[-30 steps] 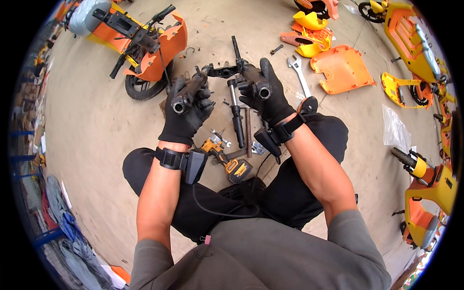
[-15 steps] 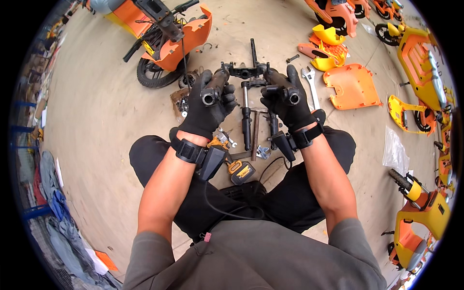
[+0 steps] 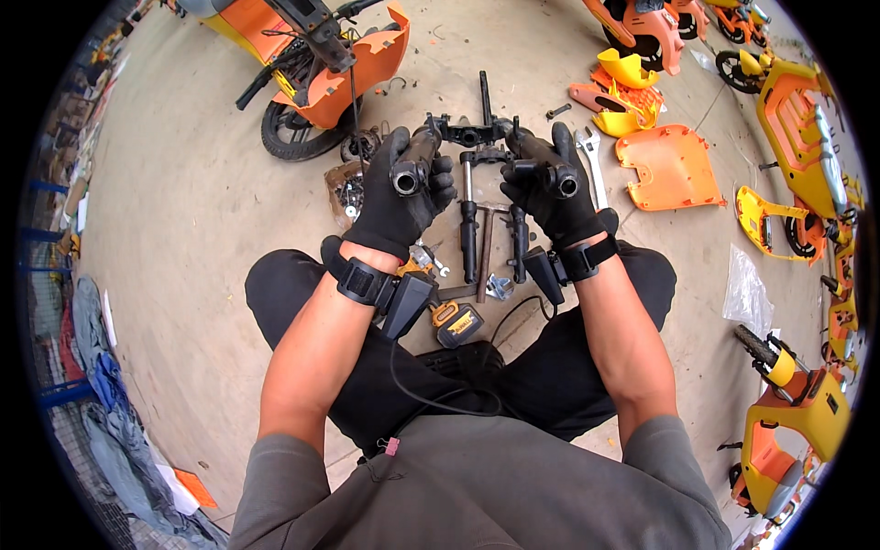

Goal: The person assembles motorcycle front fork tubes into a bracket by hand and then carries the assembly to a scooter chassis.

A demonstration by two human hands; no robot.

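Both black-gloved hands hold a black front fork (image 3: 472,136) up off the floor. My left hand (image 3: 396,197) is closed round its left leg, and my right hand (image 3: 553,197) round its right leg. The open round ends of the two legs point toward me. The crossbar joins them at the far side, with the stem rising beyond. Below it on the floor lies a second fork (image 3: 468,238) with shiny upper tubes. A hammer (image 3: 485,257) lies between that fork's legs. An adjustable wrench (image 3: 594,170) is just beyond my right hand.
Between my knees sits a yellow cordless power tool (image 3: 456,323). A partly stripped orange scooter (image 3: 330,87) stands far left, near a box of small parts (image 3: 346,194). Orange panels (image 3: 667,167) and yellow covers (image 3: 626,69) lie far right. More scooters (image 3: 793,422) line the right side.
The whole scene has shifted slightly in the picture. Both hands keep their grip on the fork, which stays nearly still between them.
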